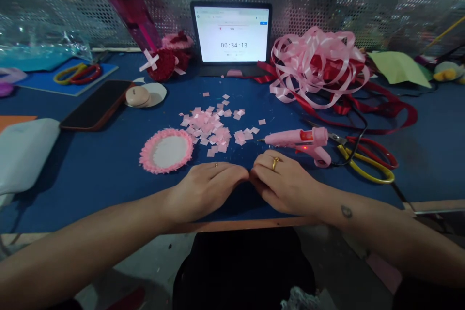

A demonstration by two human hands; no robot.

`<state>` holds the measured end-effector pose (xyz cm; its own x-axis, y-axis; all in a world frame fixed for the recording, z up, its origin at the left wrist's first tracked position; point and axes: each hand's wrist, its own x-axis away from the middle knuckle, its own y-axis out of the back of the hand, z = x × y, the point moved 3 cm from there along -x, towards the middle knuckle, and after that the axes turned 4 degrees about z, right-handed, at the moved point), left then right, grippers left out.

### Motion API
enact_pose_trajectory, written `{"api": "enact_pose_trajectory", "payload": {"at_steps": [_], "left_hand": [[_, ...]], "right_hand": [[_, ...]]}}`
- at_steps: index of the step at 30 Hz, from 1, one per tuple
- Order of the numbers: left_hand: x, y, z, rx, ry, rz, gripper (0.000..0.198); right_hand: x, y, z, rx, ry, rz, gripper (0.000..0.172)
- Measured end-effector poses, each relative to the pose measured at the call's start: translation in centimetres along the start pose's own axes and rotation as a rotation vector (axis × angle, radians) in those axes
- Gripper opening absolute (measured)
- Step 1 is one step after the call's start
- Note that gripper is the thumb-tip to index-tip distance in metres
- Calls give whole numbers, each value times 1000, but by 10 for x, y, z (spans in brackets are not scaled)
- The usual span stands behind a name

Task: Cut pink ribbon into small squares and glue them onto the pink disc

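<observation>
Both forearms (119, 223) bare. Left hand (205, 189): small, slim gold-coloured metal ring (216, 164). Right hand (286, 179): larger gold-coloured metal band with raised top (275, 163). Small, dark, rounded outline tattoo (346, 211) above right wrist, well back from fingers (264, 185).

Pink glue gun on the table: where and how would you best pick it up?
Probably by its handle, from the near side: the pink glue gun lies with that handle angled toward the camera, while its nozzle points left and, red light lit, could be hot.
</observation>
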<state>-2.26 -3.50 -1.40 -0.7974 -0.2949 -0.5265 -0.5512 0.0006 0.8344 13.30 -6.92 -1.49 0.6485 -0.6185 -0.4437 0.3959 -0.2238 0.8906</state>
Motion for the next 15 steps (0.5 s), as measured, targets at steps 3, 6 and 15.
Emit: {"api": "enact_pose_trajectory", "payload": {"at_steps": [3,6,15], "left_hand": [[-1,0,0,-24,0,23,13],[-1,0,0,-37,17,35,14],[-4,-1,-2,12,128,-9,13]], "right_hand": [[0,1,0,-4,5,-7,22],[0,2,1,6,21,-32,22],[-3,0,2,92,26,-89,24]]}}
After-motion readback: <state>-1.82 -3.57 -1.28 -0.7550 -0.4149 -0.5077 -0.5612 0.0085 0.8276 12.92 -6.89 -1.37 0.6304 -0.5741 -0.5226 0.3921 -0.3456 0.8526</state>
